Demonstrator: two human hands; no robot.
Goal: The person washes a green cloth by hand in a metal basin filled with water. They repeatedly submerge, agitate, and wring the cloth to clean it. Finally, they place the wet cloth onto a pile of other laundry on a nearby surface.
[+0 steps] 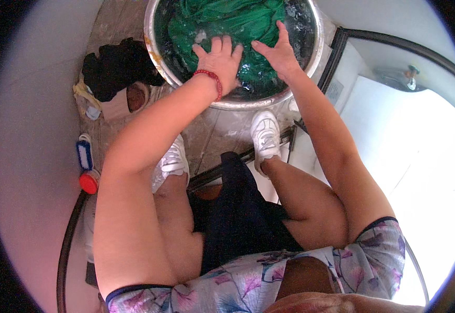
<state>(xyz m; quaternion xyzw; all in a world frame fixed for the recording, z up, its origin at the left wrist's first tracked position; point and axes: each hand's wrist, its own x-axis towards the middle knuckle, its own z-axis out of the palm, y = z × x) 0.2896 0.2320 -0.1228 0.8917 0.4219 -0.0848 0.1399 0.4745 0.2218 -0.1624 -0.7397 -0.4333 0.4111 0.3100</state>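
A round metal basin [251, 105] stands on the floor before me, holding water and a wet green cloth [227, 19]. My left hand [220, 58], with a red beaded bracelet [216, 80] at the wrist, is over the lower left part of the cloth, palm down and fingers spread. Whether it presses on the cloth or only hovers just above it, I cannot tell. To its right, my right hand [280, 53] is at the cloth's right side, thumb and forefinger wide apart; its other fingers are hidden. Neither hand shows a grip on the cloth.
Dark cloth [114, 66] lies on the floor left of the basin, beside a crumpled yellowish item [84, 98]. A blue-and-white brush-like object [83, 154] and a red cap [89, 182] are by the left wall. At right is a dark-framed doorway [335, 54]. My white shoes [265, 131] flank the floor below.
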